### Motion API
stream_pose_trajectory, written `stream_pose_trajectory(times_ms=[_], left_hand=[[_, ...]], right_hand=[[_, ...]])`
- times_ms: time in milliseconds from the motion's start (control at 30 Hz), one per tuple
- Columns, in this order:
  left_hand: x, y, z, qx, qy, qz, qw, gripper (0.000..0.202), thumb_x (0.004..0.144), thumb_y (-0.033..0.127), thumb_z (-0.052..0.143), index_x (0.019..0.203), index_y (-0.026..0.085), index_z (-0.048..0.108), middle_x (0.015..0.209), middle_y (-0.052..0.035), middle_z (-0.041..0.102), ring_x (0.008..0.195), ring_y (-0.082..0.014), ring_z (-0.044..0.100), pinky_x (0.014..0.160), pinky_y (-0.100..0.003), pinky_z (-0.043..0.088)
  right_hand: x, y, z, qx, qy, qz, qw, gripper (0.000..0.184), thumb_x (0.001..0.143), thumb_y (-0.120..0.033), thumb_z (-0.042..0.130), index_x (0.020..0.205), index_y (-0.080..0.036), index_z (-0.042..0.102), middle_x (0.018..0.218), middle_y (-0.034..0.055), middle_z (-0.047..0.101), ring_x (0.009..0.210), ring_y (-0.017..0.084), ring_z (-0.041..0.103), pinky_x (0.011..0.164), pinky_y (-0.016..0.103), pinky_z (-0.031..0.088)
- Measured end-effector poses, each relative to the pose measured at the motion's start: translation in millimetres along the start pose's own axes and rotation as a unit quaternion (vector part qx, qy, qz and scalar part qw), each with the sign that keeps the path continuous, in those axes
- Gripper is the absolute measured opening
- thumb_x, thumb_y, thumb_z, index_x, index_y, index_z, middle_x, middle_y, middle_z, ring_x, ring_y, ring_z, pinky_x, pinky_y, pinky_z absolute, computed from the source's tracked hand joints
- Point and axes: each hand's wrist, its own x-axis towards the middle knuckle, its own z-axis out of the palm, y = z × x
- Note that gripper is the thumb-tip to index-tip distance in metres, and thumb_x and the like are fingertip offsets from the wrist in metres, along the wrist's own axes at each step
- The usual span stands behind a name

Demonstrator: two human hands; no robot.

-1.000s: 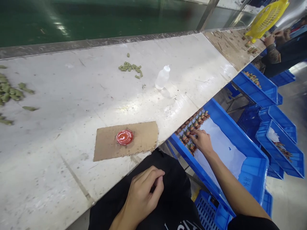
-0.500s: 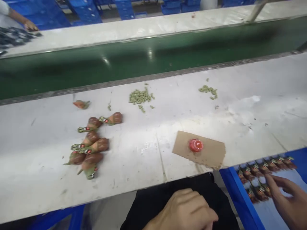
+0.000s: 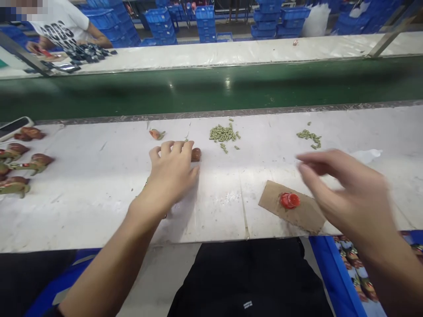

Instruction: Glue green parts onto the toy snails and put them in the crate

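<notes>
I'm in a factory workroom, I think. A long green strip [image 3: 211, 92], which looks like a moving belt, runs right across it. On the near side of the strip is my white surface [image 3: 211, 180], scuffed and spotted, with lots of little brown and green figures [image 3: 38, 163] and heaps of tiny green bits [image 3: 221, 133]. Past the strip is another long surface [image 3: 211, 55], where a person [image 3: 71, 26] sits at a pile of small dark pieces [image 3: 89, 52]. Even farther past the strip, blue boxes [image 3: 161, 27] stand in tall stacks.
</notes>
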Motion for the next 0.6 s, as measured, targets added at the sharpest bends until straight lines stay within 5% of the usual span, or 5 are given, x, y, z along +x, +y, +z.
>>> stream_pose_trajectory(times_ms=[100, 233, 400, 467, 600], left_hand=[[19.8, -6.0, 5.9, -0.014, -0.02, -0.001, 1.0, 0.036, 0.111, 0.016, 0.046, 0.132, 0.005, 0.074, 0.128, -0.0184, 0.081, 0.144, -0.0489, 0.066, 0.122, -0.073, 0.042], [24.9, -4.4, -0.1, -0.067, -0.023, -0.006, 0.998, 0.017, 0.1, 0.017, 0.075, 0.089, 0.024, 0.065, 0.109, -0.0173, 0.083, 0.131, -0.0492, 0.069, 0.117, -0.071, 0.047], [-8.3, 15.5, -14.2, -0.218, -0.029, 0.002, 0.976, 0.02, 0.108, 0.03, 0.073, 0.108, 0.028, 0.053, 0.116, -0.0075, 0.084, 0.108, -0.0328, 0.078, 0.092, -0.046, 0.058], [-25.1, 29.0, -12.6, -0.378, -0.038, 0.003, 0.925, 0.028, 0.108, 0.037, 0.076, 0.114, 0.029, 0.05, 0.109, -0.0021, 0.08, 0.101, -0.026, 0.078, 0.088, -0.039, 0.058], [-50.3, 57.8, -1.2, -0.663, -0.108, 0.012, 0.74, 0.025, 0.109, 0.04, 0.076, 0.118, 0.029, 0.055, 0.091, 0.004, 0.069, 0.082, -0.0191, 0.07, 0.082, -0.035, 0.057]], right_hand=[[70.8, -25.8, 59.5, -0.051, -0.186, 0.046, 0.98, 0.027, 0.111, -0.029, 0.073, 0.133, -0.02, 0.085, 0.121, 0.0118, 0.087, 0.098, 0.031, 0.083, 0.082, 0.044, 0.068], [115.0, -31.3, 117.9, -0.096, -0.24, 0.044, 0.965, 0.019, 0.108, -0.018, 0.075, 0.121, -0.013, 0.087, 0.126, 0.0205, 0.087, 0.112, 0.037, 0.082, 0.098, 0.048, 0.064], [126.4, -37.3, 144.3, -0.123, -0.271, 0.051, 0.953, 0.008, 0.109, -0.015, 0.076, 0.105, -0.016, 0.083, 0.118, 0.0133, 0.085, 0.11, 0.028, 0.08, 0.102, 0.046, 0.063], [129.1, -39.9, 142.1, -0.112, -0.278, 0.059, 0.952, 0.011, 0.106, -0.009, 0.075, 0.101, -0.015, 0.083, 0.114, 0.014, 0.086, 0.107, 0.029, 0.08, 0.1, 0.044, 0.063], [130.4, -46.2, 118.4, -0.042, -0.279, 0.074, 0.957, 0.021, 0.105, -0.004, 0.07, 0.104, -0.013, 0.088, 0.104, 0.0155, 0.088, 0.093, 0.028, 0.081, 0.088, 0.038, 0.061]])
